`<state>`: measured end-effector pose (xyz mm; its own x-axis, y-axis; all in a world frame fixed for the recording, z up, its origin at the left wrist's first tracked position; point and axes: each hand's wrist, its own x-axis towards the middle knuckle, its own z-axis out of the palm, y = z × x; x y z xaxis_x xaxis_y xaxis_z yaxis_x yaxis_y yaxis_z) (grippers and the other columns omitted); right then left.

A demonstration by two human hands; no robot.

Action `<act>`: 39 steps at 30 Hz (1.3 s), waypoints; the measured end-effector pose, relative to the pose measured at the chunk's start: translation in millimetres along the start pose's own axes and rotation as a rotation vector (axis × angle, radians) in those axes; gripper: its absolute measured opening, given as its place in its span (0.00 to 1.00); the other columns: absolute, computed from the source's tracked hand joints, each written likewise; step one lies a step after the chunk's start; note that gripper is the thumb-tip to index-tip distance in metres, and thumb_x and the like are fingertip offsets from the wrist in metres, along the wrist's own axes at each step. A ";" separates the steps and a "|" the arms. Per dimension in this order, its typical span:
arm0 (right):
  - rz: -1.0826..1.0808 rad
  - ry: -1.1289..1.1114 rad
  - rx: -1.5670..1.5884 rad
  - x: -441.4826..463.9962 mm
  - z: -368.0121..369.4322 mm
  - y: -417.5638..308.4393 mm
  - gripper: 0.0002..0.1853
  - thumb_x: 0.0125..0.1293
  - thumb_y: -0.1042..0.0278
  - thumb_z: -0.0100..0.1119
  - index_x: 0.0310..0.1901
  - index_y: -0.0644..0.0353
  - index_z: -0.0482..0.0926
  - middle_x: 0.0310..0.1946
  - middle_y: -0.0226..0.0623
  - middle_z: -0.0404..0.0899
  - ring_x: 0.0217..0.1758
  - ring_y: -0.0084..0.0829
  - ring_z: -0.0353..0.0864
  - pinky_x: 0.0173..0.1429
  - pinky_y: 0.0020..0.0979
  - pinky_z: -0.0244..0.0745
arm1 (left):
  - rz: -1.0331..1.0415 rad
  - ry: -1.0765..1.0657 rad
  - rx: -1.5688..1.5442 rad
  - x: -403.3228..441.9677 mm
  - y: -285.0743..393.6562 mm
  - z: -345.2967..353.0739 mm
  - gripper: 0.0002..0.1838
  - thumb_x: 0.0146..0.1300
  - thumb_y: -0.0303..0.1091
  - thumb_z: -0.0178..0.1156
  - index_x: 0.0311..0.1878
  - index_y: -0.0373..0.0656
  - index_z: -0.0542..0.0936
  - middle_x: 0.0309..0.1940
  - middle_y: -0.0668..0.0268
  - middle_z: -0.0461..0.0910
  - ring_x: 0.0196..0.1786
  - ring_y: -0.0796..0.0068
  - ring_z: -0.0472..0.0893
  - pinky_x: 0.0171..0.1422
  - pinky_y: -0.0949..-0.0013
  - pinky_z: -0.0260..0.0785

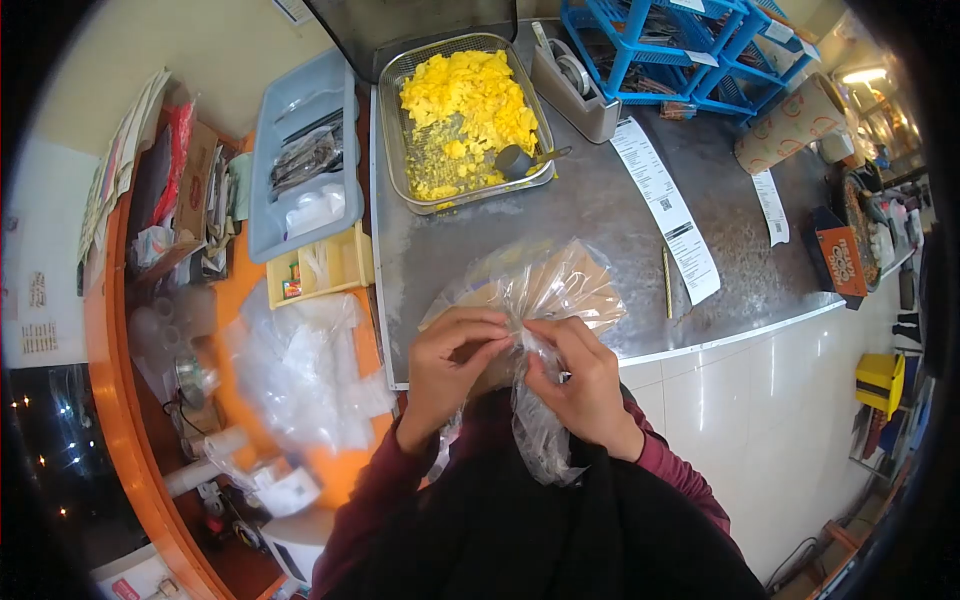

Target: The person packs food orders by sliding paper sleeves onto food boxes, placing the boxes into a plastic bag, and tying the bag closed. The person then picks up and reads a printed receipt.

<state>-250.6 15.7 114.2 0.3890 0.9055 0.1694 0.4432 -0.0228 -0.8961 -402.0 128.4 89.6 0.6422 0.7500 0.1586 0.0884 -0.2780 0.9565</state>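
A clear plastic bag [565, 280] lies at the front edge of the metal table, with something flat and brown inside it. Its neck is bunched together, and the loose end trails down toward my body. My left hand [448, 365] pinches the gathered neck from the left, thumb against fingertips. From the other side, my right hand [588, 385] grips the same bunched plastic just below the fullest part. The fingertips of both hands nearly meet there. Whether a tie or band is between them is too small to tell.
Beyond the bag stands a wire-mesh tray [395, 165] of yellow pieces with a dark scoop [515, 162]. To its right are a tape dispenser [590, 105], blue racks [625, 70], a long receipt [668, 205] and a gold stick [668, 285]. Plastic bags [305, 370] pile up left, below a blue tray [262, 215].
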 end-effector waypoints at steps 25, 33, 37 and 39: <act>-0.021 0.105 0.107 12.7 -71.2 60.9 0.11 0.66 0.71 0.63 0.48 0.65 0.82 0.38 0.43 0.85 0.36 0.34 0.85 0.40 0.30 0.77 | 0.517 0.256 0.772 45.4 27.3 21.8 0.13 0.47 0.20 0.69 0.38 0.38 0.83 0.40 0.59 0.83 0.44 0.56 0.83 0.46 0.59 0.75; 0.317 -0.028 -0.689 17.2 -102.9 240.0 0.21 0.61 0.73 0.58 0.56 0.55 0.66 0.38 0.63 0.76 0.38 0.64 0.79 0.41 0.57 0.76 | 0.561 -0.629 -0.414 38.0 135.9 86.0 0.26 0.59 0.48 0.71 0.55 0.41 0.79 0.60 0.48 0.75 0.65 0.48 0.73 0.68 0.50 0.66; 0.269 -0.061 -0.692 30.9 -124.1 234.6 0.17 0.61 0.71 0.60 0.51 0.56 0.70 0.35 0.59 0.77 0.37 0.61 0.80 0.41 0.54 0.77 | 0.310 -0.783 -0.437 53.8 116.1 171.5 0.21 0.65 0.42 0.67 0.56 0.41 0.78 0.62 0.53 0.74 0.66 0.56 0.73 0.71 0.56 0.63; 0.320 -0.084 -0.690 29.5 -133.3 242.5 0.16 0.61 0.71 0.61 0.50 0.57 0.70 0.34 0.57 0.79 0.37 0.59 0.81 0.41 0.52 0.78 | 0.160 -0.701 -0.359 54.9 96.9 196.5 0.18 0.66 0.38 0.66 0.55 0.41 0.79 0.59 0.57 0.75 0.64 0.59 0.73 0.69 0.58 0.63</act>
<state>-23.9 -19.6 -43.5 0.5326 0.8390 -0.1116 0.7340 -0.5235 -0.4326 -208.5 24.7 142.9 0.9655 0.1327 0.2240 -0.2191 -0.0506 0.9744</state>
